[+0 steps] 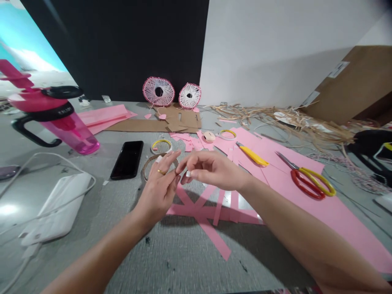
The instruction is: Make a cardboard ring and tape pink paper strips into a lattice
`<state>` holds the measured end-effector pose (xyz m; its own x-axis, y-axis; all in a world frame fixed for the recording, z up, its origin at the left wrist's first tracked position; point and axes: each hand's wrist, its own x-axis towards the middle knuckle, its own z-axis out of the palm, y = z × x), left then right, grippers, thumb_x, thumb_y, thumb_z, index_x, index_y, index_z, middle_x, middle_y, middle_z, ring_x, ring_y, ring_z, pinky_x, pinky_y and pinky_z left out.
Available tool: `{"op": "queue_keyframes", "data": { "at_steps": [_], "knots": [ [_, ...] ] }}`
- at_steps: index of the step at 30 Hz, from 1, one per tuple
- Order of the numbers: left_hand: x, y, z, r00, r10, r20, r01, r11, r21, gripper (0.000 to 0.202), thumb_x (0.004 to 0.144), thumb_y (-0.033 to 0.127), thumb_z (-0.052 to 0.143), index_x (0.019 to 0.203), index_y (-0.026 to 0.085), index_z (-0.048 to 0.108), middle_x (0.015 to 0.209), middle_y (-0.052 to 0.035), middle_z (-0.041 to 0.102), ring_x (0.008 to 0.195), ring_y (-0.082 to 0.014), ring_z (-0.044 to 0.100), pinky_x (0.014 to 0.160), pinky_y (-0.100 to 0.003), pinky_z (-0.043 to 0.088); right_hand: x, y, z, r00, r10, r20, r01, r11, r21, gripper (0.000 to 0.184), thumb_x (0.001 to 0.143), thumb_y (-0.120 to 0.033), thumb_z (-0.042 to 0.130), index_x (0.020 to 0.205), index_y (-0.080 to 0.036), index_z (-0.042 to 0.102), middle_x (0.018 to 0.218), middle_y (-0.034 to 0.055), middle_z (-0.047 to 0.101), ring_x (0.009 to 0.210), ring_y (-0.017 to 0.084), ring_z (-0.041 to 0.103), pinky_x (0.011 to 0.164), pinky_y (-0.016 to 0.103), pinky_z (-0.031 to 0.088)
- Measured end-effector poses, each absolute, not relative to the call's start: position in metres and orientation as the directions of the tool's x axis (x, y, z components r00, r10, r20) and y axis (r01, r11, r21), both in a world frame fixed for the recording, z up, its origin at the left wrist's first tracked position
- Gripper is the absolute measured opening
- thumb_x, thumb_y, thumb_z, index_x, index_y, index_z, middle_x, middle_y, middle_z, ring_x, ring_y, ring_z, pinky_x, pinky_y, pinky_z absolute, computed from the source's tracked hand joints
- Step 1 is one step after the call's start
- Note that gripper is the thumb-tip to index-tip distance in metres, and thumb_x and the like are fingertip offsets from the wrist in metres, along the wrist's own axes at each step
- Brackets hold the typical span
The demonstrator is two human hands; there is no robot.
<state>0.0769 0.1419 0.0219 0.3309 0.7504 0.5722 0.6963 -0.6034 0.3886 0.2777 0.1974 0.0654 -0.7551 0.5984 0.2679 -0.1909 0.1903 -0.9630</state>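
Pinching one small white scrap point(187, 174) between thumb and fingertips, the right hand point(212, 169) sits just beside the left hand point(157, 187). Left fingers point(168, 164), loosely spread, hold nothing visible, above one brown tape roll point(147, 163).

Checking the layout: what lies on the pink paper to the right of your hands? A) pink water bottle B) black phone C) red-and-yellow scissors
C. The scissors lie on the pink paper, beyond the right hand; the phone and bottle sit on the grey table.
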Motion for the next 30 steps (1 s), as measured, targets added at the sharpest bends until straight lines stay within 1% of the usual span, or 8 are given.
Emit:
{"op": "queue_keyframes", "data": {
  "at_steps": [6, 11, 16, 19, 23, 26, 28, 30],
  "knots": [
    [0.077, 0.145, 0.019, 0.311, 0.776, 0.549, 0.672, -0.588, 0.45, 0.032, 0.099, 0.02, 0.041, 0.125, 0.022, 0.06, 0.153, -0.0124, 0.048, 0.145, -0.0278, 0.041, 0.118, -0.054, 0.034, 0.274, 0.199, 0.069, -0.704, 0.669, 0.239, -0.202, 0.135, -0.97, 0.016, 0.083, -0.028, 0.069, 0.079, -0.02, 0.056, 0.092, 0.004, 0.071, 0.091, 0.017, 0.069, 0.093, 0.041, 0.056],
    [0.07, 0.153, 0.019, 0.035, 0.794, 0.607, 0.673, -0.468, 0.572, 0.038, 0.099, 0.031, 0.048, 0.135, 0.023, 0.056, 0.149, -0.0125, 0.053, 0.141, -0.0282, 0.046, 0.118, -0.052, 0.036, 0.325, 0.245, 0.079, -0.291, 0.949, 0.119, -0.272, 0.037, -0.962, 0.014, 0.081, -0.022, 0.07, 0.082, -0.021, 0.056, 0.086, 0.0027, 0.073, 0.086, 0.017, 0.073, 0.095, 0.039, 0.056],
    [0.057, 0.164, 0.022, -0.246, 0.777, 0.58, 0.57, -0.368, 0.734, 0.028, 0.098, 0.03, 0.05, 0.122, 0.026, 0.065, 0.135, -0.0075, 0.064, 0.13, -0.027, 0.057, 0.115, -0.049, 0.041, 0.387, 0.288, 0.07, 0.169, 0.986, -0.014, -0.005, -0.013, -1.0, 0.019, 0.084, -0.009, 0.06, 0.071, -0.02, 0.05, 0.068, 0.0, 0.065, 0.07, 0.012, 0.07, 0.083, 0.03, 0.058],
    [0.053, 0.169, 0.022, -0.275, 0.757, 0.592, 0.569, -0.369, 0.735, 0.025, 0.096, 0.026, 0.052, 0.116, 0.025, 0.068, 0.136, -0.0077, 0.064, 0.131, -0.0274, 0.057, 0.116, -0.05, 0.04, 0.405, 0.298, 0.055, 0.289, 0.957, -0.005, 0.213, -0.069, -0.975, 0.021, 0.084, -0.006, 0.056, 0.069, -0.021, 0.049, 0.064, -0.0021, 0.06, 0.065, 0.011, 0.066, 0.075, 0.028, 0.056],
    [0.052, 0.171, 0.02, -0.274, 0.761, 0.588, 0.575, -0.36, 0.735, 0.025, 0.095, 0.023, 0.051, 0.114, 0.024, 0.068, 0.137, -0.0086, 0.063, 0.13, -0.0265, 0.057, 0.115, -0.05, 0.04, 0.412, 0.299, 0.05, 0.307, 0.952, 0.003, 0.357, -0.113, -0.927, 0.022, 0.078, -0.006, 0.061, 0.066, -0.021, 0.05, 0.062, -0.0002, 0.058, 0.061, 0.017, 0.062, 0.066, 0.032, 0.051],
    [0.051, 0.17, 0.021, -0.268, 0.756, 0.597, 0.571, -0.374, 0.73, 0.025, 0.096, 0.023, 0.051, 0.114, 0.025, 0.068, 0.137, -0.0081, 0.063, 0.131, -0.0256, 0.056, 0.115, -0.05, 0.039, 0.393, 0.284, 0.062, 0.269, 0.946, 0.179, 0.488, 0.027, -0.873, 0.019, 0.078, -0.007, 0.061, 0.071, -0.022, 0.053, 0.072, 0.0019, 0.061, 0.071, 0.019, 0.063, 0.071, 0.031, 0.047],
    [0.05, 0.171, 0.022, -0.281, 0.742, 0.608, 0.575, -0.377, 0.726, 0.024, 0.095, 0.022, 0.051, 0.112, 0.026, 0.068, 0.134, -0.0072, 0.065, 0.13, -0.0244, 0.057, 0.115, -0.048, 0.039, 0.36, 0.259, 0.067, 0.041, 0.924, 0.379, 0.569, 0.29, -0.77, 0.012, 0.083, -0.011, 0.057, 0.08, -0.023, 0.056, 0.076, 0.0024, 0.064, 0.072, 0.019, 0.062, 0.071, 0.03, 0.046],
    [0.048, 0.171, 0.025, -0.305, 0.719, 0.624, 0.581, -0.379, 0.72, 0.023, 0.095, 0.022, 0.052, 0.11, 0.026, 0.069, 0.13, -0.0069, 0.067, 0.127, -0.0238, 0.059, 0.114, -0.045, 0.04, 0.314, 0.224, 0.064, -0.348, 0.845, 0.406, 0.417, 0.527, -0.741, 0.008, 0.089, -0.016, 0.051, 0.087, -0.022, 0.055, 0.084, 0.0033, 0.068, 0.073, 0.017, 0.063, 0.068, 0.029, 0.046]
  ]
}}
